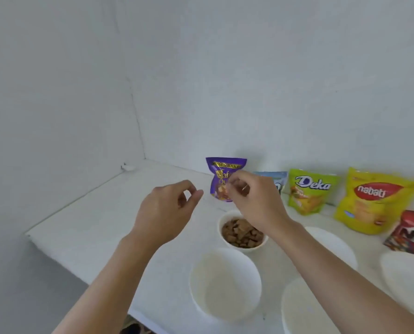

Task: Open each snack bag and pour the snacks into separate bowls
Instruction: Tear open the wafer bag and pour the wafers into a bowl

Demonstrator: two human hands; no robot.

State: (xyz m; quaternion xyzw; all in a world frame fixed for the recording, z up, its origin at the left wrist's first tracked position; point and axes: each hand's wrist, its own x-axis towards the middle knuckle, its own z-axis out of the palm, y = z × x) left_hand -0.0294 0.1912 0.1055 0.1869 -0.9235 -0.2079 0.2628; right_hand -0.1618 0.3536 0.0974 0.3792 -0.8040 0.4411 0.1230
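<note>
White walls stand behind a white table (92, 225). On it sits a small bowl (254, 247) full of brown snacks (242, 231). Just behind that bowl stands a purple bag (219, 171). The left hand (167, 210) hangs to the left of the bowl, fingers curled, holding nothing. The right hand (256, 201) hangs over the bowl, fingers curled. I cannot tell if it pinches anything. An empty bowl (225, 285) sits in front of the bowl.
</note>
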